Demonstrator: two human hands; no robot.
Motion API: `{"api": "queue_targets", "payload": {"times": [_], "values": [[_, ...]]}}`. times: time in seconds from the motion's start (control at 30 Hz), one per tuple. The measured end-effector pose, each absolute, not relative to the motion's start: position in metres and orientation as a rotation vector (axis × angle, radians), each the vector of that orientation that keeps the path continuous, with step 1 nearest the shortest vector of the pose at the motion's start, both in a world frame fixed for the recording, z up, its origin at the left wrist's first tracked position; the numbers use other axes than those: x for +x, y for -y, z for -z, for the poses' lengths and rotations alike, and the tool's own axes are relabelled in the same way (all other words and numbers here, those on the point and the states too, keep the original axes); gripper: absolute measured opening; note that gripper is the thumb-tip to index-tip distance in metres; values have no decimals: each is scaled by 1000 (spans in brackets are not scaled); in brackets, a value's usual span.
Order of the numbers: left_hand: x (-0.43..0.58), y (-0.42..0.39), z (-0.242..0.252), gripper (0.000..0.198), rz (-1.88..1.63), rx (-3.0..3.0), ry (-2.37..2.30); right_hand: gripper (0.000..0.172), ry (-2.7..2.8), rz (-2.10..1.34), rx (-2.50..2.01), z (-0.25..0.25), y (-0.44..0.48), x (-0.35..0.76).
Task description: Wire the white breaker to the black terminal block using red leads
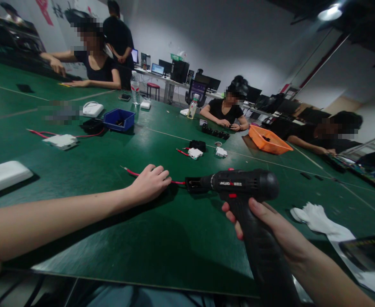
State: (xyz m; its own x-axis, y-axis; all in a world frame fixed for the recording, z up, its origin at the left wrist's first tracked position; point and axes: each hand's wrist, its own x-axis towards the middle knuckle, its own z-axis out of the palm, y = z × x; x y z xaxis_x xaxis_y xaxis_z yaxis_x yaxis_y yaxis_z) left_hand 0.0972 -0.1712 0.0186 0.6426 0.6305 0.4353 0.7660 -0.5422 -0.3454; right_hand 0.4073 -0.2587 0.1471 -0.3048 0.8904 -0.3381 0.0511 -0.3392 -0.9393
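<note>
My right hand is wrapped round the grip of a black cordless drill with red accents. The drill lies level, its chuck pointing left at a small black housing on the green table. From that housing a red wire runs left under my left hand. My left fingers are curled down over the wire, and its bare end sticks out past the wrist side. Whether the drill's bit touches a screw inside the housing is hidden.
Beyond my hands stand white switch-like blocks with red leads, a blue bin and an orange basket. A white power bank-like case lies left, white gloves right. Several people sit or stand around the table.
</note>
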Motion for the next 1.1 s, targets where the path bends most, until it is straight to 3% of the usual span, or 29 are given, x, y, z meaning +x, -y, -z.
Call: {"api": "queue_targets", "payload": {"times": [1.1], "values": [[97,171,-17,10,352,-2354,1102,53,1238,-1699,-1299,-146,258,409]]}}
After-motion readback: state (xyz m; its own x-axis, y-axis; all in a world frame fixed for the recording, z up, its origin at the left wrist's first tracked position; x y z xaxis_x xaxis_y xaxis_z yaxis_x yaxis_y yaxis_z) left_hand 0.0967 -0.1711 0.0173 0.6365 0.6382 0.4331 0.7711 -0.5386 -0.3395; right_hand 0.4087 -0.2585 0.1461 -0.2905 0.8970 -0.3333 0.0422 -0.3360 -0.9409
